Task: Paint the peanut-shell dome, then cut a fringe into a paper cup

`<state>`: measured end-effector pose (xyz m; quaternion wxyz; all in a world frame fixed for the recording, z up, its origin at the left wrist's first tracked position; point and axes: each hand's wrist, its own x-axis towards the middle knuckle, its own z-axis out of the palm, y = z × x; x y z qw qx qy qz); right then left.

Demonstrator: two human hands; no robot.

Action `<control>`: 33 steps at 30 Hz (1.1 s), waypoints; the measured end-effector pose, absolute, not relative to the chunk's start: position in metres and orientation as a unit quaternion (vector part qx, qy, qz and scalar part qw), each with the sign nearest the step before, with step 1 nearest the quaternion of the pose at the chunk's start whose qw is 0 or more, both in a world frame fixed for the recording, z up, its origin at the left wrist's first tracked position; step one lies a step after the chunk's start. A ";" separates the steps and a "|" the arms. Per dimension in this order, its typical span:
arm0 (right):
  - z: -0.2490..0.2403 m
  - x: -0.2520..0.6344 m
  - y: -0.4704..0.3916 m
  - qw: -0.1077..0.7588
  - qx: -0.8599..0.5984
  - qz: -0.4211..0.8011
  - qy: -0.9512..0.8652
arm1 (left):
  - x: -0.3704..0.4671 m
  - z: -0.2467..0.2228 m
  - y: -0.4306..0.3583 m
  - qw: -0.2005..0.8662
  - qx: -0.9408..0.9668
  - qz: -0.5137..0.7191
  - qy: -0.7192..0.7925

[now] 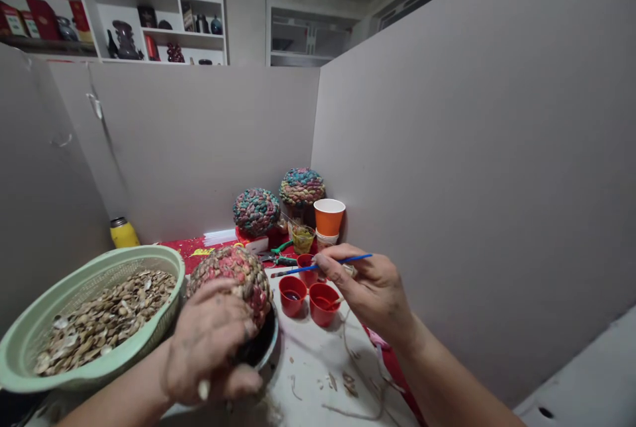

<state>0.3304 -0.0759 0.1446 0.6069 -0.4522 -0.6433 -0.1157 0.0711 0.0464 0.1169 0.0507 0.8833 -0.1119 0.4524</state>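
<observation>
A paintbrush [318,266] with a blue handle is pinched in my right hand [380,291]. Its reddish bristles point left, above several red cups, among them one with dark liquid [293,296] and one with a stick inside [324,305]. On the left, my left hand [213,334] lies over the near side of a shell-covered ball [231,268], thumb and fingers apart. Pink-red paint covers patches of this ball; other shells are bare brown. A dark bowl [271,341] holds the ball and is partly hidden by the hand. A small pale tip shows below the left palm, unclear what.
A green basket [94,364] full of loose shells stands left. Behind are two painted shell balls [257,211], an orange paper cup [328,218], green-handled pliers [283,259] and a yellow container [124,234]. Grey partitions [447,149] enclose the table. String [358,407] and shell bits lie in front.
</observation>
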 end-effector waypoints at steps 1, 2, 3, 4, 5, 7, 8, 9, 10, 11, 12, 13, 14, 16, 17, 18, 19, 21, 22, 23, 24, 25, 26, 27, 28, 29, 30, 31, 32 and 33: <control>0.144 0.331 -0.076 0.608 -0.451 -0.114 -0.644 | 0.070 0.109 0.042 0.032 0.890 0.435 -0.130; 0.143 0.331 -0.076 0.610 -0.452 -0.112 -0.642 | 0.070 0.098 0.036 0.012 0.899 0.409 -0.158; 0.141 0.331 -0.077 0.612 -0.454 -0.109 -0.638 | 0.068 0.085 0.031 0.003 0.913 0.369 -0.173; 0.140 0.331 -0.078 0.615 -0.458 -0.108 -0.633 | 0.066 0.071 0.025 0.004 0.921 0.352 -0.169; 0.139 0.331 -0.079 0.618 -0.463 -0.107 -0.627 | 0.064 0.058 0.020 0.023 0.928 0.353 -0.114; 0.136 0.330 -0.081 0.621 -0.473 -0.104 -0.617 | 0.060 0.040 0.012 0.058 0.939 0.335 -0.057; 0.135 0.329 -0.082 0.619 -0.476 -0.104 -0.615 | 0.059 0.035 0.010 0.062 0.946 0.312 -0.067; 0.134 0.327 -0.083 0.616 -0.480 -0.104 -0.617 | 0.058 0.035 0.010 0.060 0.952 0.283 -0.098; 0.133 0.325 -0.083 0.610 -0.483 -0.103 -0.620 | 0.058 0.037 0.011 0.056 0.955 0.253 -0.143; 0.133 0.322 -0.084 0.603 -0.483 -0.099 -0.627 | 0.058 0.041 0.012 0.049 0.953 0.228 -0.192; 0.133 0.320 -0.086 0.595 -0.482 -0.092 -0.636 | 0.058 0.046 0.014 0.038 0.951 0.230 -0.204; 0.132 0.318 -0.087 0.585 -0.479 -0.082 -0.649 | 0.058 0.050 0.014 0.029 0.946 0.243 -0.214; 0.132 0.315 -0.089 0.574 -0.474 -0.071 -0.663 | 0.059 0.053 0.014 0.019 0.942 0.257 -0.213; 0.131 0.313 -0.094 0.554 -0.460 -0.063 -0.691 | 0.060 0.053 0.011 -0.003 0.936 0.290 -0.198; 0.129 0.312 -0.098 0.543 -0.454 -0.067 -0.703 | 0.060 0.051 0.008 -0.015 0.933 0.304 -0.190; 0.127 0.311 -0.102 0.533 -0.447 -0.074 -0.714 | 0.061 0.048 0.005 -0.027 0.930 0.319 -0.182; 0.124 0.311 -0.106 0.524 -0.438 -0.082 -0.725 | 0.062 0.044 0.002 -0.037 0.923 0.340 -0.175; 0.117 0.309 -0.113 0.508 -0.420 -0.097 -0.746 | 0.063 0.041 -0.003 -0.050 0.905 0.392 -0.160; 0.114 0.307 -0.117 0.499 -0.411 -0.105 -0.756 | 0.063 0.042 -0.005 -0.053 0.894 0.417 -0.153; 0.110 0.305 -0.120 0.490 -0.402 -0.112 -0.765 | 0.062 0.045 -0.006 -0.057 0.890 0.428 -0.146; 0.107 0.303 -0.123 0.479 -0.394 -0.113 -0.776 | 0.061 0.050 -0.007 -0.060 0.886 0.438 -0.142; 0.105 0.300 -0.125 0.467 -0.388 -0.111 -0.787 | 0.060 0.055 -0.008 -0.066 0.898 0.412 -0.140; 0.103 0.298 -0.127 0.455 -0.381 -0.104 -0.798 | 0.058 0.060 -0.009 -0.068 0.923 0.355 -0.134; 0.103 0.296 -0.129 0.447 -0.377 -0.094 -0.806 | 0.056 0.064 -0.010 -0.067 0.930 0.336 -0.137; 0.102 0.295 -0.131 0.445 -0.376 -0.083 -0.809 | 0.054 0.065 -0.010 -0.064 0.928 0.340 -0.137; 0.102 0.295 -0.133 0.449 -0.376 -0.074 -0.807 | 0.052 0.064 -0.011 -0.056 0.925 0.349 -0.138; 0.102 0.295 -0.135 0.457 -0.380 -0.067 -0.801 | 0.050 0.060 -0.012 -0.042 0.921 0.362 -0.136; 0.103 0.296 -0.136 0.470 -0.385 -0.063 -0.792 | 0.049 0.055 -0.013 -0.023 0.926 0.356 -0.124; 0.103 0.297 -0.136 0.483 -0.392 -0.059 -0.781 | 0.047 0.048 -0.014 0.004 0.935 0.337 -0.110; 0.102 0.298 -0.136 0.493 -0.397 -0.059 -0.771 | 0.046 0.042 -0.015 0.037 0.940 0.334 -0.065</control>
